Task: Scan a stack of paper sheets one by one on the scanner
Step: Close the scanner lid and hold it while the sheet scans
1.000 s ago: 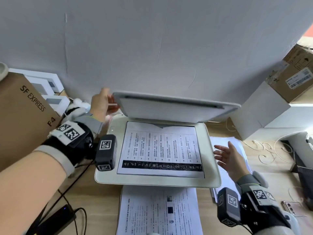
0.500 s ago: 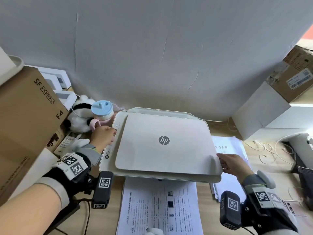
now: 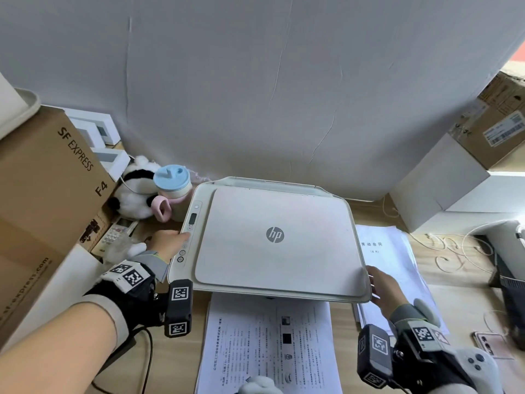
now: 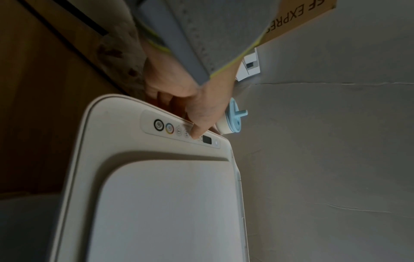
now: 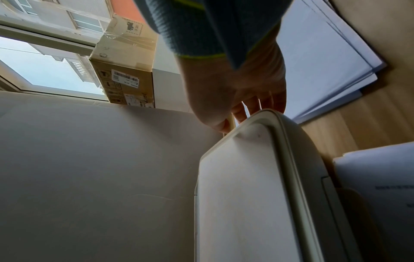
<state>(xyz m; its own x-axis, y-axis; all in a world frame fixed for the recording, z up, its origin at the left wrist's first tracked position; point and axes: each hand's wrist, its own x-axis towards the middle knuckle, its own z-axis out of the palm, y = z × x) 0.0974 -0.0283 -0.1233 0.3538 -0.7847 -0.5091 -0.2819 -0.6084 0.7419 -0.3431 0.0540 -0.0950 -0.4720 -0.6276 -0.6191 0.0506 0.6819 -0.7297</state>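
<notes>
wooden desk [image 3: 181, 362] against a plain grey wall [image 3: 284, 95], boxes either side, closed scanner [image 3: 275, 240], left hand [image 3: 167, 244] fingertip pressing its button panel [image 4: 179, 130], right hand [image 3: 383, 291] loosely curled on the scanner's corner, holding nothing

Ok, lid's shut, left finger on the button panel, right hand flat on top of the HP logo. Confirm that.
One thing is off: the right hand is at the lid's front right corner, not on the HP logo; the head view shows it. The lid is shut, and the left hand has a fingertip on the button panel.

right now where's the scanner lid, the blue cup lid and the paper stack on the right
scanner lid [image 3: 275, 235], head view, on the hp logo
blue cup lid [image 3: 171, 176], head view, on its top
paper stack [image 3: 382, 245], head view, on the top sheet
</notes>
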